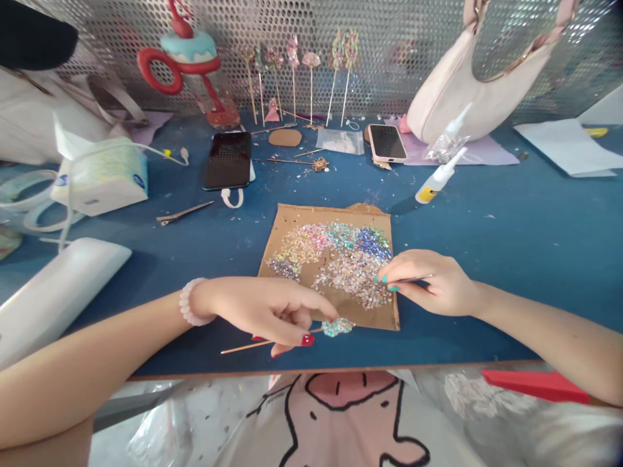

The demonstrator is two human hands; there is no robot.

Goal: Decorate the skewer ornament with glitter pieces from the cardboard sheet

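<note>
My left hand [265,311] pinches a thin wooden stick [243,347] near its sequin-covered head [337,327], which lies at the front edge of a brown cardboard sheet [292,224]. A spread of loose pastel sequins [341,259] covers the cardboard's middle. My right hand [431,282] grips metal tweezers [413,279], their tips down among the sequins at the sheet's right side. Both hands rest on the blue table [511,246].
A glue bottle [437,181] lies right of the cardboard. Two phones [228,160] [387,143] lie farther back. Finished sequin sticks [311,78] stand along the perforated wall. A tissue pack [100,178], spare tweezers [183,213] and a white roll [53,292] sit left; a pale bag [467,97] right.
</note>
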